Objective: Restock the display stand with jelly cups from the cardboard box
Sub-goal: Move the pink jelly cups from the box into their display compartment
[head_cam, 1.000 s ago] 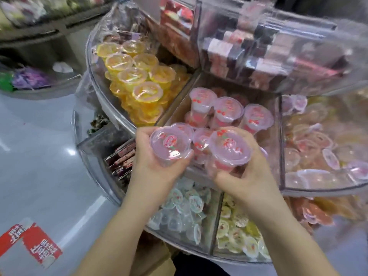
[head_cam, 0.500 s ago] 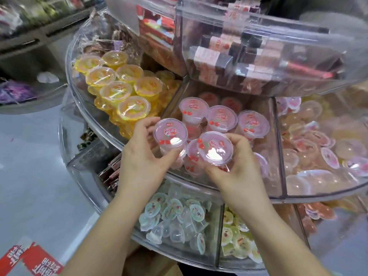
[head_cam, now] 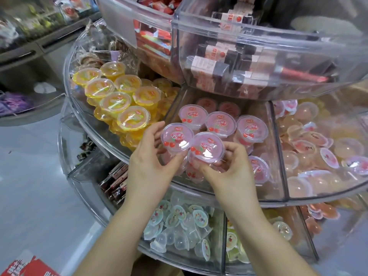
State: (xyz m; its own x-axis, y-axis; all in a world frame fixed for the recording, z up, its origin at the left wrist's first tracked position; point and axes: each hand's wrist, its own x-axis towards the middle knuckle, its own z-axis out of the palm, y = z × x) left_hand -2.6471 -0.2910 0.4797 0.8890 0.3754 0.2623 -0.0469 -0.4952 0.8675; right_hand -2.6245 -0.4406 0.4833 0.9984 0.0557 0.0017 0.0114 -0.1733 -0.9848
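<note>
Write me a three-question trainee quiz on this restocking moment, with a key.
1. True or false: each hand holds one pink jelly cup.
2. Which cups fill the compartment directly left of the pink ones? A) yellow B) green C) blue
3. Fill in: the two held cups are over the ____ tier of the display stand.

Key:
1. True: the left hand holds one pink jelly cup, the right hand holds another.
2. A: the yellow cups.
3. Middle: they hover over the pink compartment, with the small clear cups on the tier below.
</note>
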